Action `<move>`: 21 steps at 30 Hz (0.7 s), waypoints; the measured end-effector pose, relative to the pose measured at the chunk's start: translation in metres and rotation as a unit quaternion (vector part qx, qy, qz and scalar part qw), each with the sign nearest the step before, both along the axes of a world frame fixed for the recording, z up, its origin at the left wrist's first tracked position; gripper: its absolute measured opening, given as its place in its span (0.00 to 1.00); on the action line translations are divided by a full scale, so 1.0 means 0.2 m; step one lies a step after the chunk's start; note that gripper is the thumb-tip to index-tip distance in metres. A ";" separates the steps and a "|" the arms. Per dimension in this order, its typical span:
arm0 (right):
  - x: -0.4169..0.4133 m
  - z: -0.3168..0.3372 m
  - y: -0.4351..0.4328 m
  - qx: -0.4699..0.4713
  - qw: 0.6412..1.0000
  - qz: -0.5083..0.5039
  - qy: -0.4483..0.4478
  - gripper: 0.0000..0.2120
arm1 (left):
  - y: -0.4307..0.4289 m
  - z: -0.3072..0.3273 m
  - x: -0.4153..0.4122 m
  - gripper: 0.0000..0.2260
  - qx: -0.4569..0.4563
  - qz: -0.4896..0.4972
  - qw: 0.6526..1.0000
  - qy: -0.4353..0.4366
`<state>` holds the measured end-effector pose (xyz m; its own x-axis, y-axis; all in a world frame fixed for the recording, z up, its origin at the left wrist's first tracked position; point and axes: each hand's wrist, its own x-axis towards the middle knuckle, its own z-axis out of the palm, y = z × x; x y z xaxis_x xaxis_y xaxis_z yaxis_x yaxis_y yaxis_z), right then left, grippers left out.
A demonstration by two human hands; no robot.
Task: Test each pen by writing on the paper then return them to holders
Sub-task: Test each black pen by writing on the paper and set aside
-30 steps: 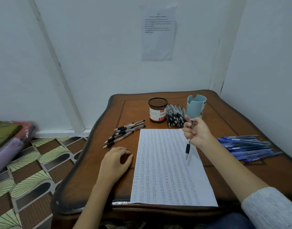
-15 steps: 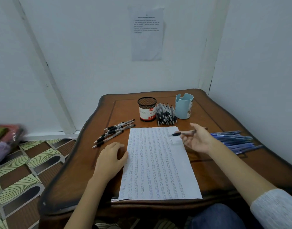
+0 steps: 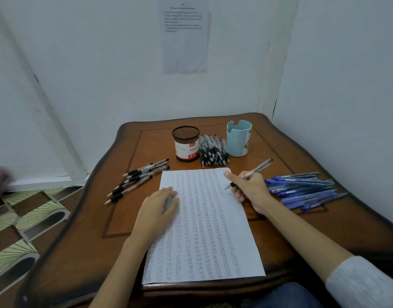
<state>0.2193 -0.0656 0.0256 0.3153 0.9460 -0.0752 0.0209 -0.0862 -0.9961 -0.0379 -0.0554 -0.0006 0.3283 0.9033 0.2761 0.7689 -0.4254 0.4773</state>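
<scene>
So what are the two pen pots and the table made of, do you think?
Black pot: likely fine metal mesh, matt; you see through the weave at its rim, above a paper label. Blue pot: probably plastic, smooth and matt, with a moulded notch in the rim. Table: dark wood with a varnished sheen and an inlaid border line; solid or veneer, I cannot tell.

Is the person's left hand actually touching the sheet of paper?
Touching. The head view shows the left hand lying flat, its fingers resting on the left edge of the paper, with no gap visible.
</scene>
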 end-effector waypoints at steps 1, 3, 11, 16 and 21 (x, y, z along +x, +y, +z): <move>-0.01 0.00 0.01 0.008 1.000 -0.006 -0.029 0.19 | 0.00 -0.01 0.00 0.17 0.001 -0.001 1.000 0.000; -0.03 -0.01 0.03 0.024 0.997 -0.020 -0.071 0.20 | 0.01 -0.02 -0.01 0.17 0.000 -0.004 1.000 0.004; -0.06 -0.08 0.08 0.071 0.977 -0.060 -0.191 0.17 | 0.01 -0.03 0.00 0.19 -0.007 0.003 1.000 0.014; -0.07 -0.10 0.07 0.095 0.973 -0.047 -0.205 0.19 | 0.00 -0.04 0.00 0.19 -0.013 0.002 1.000 0.009; -0.06 -0.11 0.08 0.104 0.975 -0.033 -0.193 0.18 | -0.01 -0.04 0.00 0.20 -0.024 0.004 1.000 0.004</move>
<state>0.2075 -0.0499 0.0035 0.3428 0.9050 0.2519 0.3989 0.1025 -0.9112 -0.0379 -0.0565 -0.0081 0.3238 0.9178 0.2297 0.7763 -0.3965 0.4901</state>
